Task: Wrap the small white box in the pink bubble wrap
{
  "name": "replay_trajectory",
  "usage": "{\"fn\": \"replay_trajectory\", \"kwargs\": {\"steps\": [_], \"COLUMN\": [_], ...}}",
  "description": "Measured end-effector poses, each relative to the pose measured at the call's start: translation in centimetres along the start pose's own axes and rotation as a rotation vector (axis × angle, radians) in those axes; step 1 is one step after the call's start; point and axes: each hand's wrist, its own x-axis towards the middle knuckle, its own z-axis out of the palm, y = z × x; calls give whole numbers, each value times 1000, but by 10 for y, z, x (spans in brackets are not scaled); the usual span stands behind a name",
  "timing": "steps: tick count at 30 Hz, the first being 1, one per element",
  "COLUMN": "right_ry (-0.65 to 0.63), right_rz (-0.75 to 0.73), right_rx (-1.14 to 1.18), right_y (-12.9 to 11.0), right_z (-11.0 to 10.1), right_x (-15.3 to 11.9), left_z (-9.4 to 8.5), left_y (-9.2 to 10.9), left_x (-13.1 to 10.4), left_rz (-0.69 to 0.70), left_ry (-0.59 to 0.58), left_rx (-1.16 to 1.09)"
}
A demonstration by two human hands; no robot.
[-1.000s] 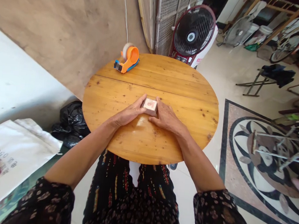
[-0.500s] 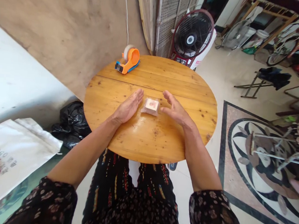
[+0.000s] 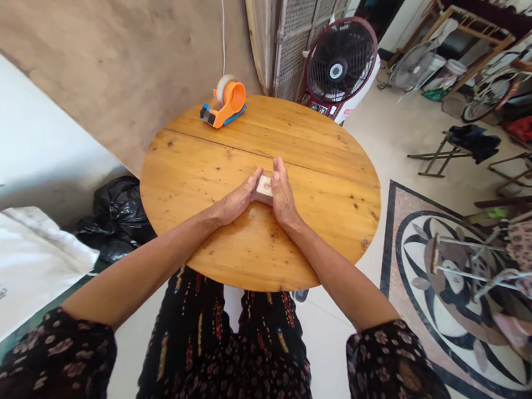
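A small pale box (image 3: 265, 189) in clear plastic wrap rests near the middle of the round wooden table (image 3: 255, 261). My left hand (image 3: 236, 202) presses against its left side, thumb on top near the edge. On the other side my right hand (image 3: 285, 196) stands on edge with its palm to the box and its fingers pointing forward. Between them the two hands grip the box, and its side faces are mostly hidden. An orange tape dispenser (image 3: 230, 103) with a roll of tape sits at the table's back left.
Beyond the table's far edge stands a dark red fan (image 3: 339, 63). Black plastic bags (image 3: 116, 211) and a white sack (image 3: 23, 259) lie to the left. On the right are a folding stool (image 3: 442, 150) with dark cloth and a patterned floor inlay (image 3: 464, 279).
Both hands have moved inward from either side of the box and now touch it. The gap between each palm and the box has closed. The view has shifted slightly.
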Motion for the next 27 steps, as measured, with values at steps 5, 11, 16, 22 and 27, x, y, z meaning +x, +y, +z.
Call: {"fn": "replay_trajectory", "kwargs": {"steps": [5, 11, 16, 22, 27], "right_ry": [-35, -11, 140, 176, 162], "right_rz": [-21, 41, 135, 130, 140], "right_rx": [-47, 74, 207, 178, 230], "right_y": [-3, -2, 11, 17, 14], "right_z": [-2, -3, -10, -13, -7], "right_x": [-1, 5, 16, 19, 16], "left_z": [-1, -5, -19, -23, -17], "left_y": [-5, -1, 12, 11, 10], "left_x": [-1, 3, 7, 7, 2], "left_rz": [7, 13, 57, 69, 49], "left_ry": [-45, -22, 93, 78, 33], "left_rx": [6, 4, 25, 24, -11]}}
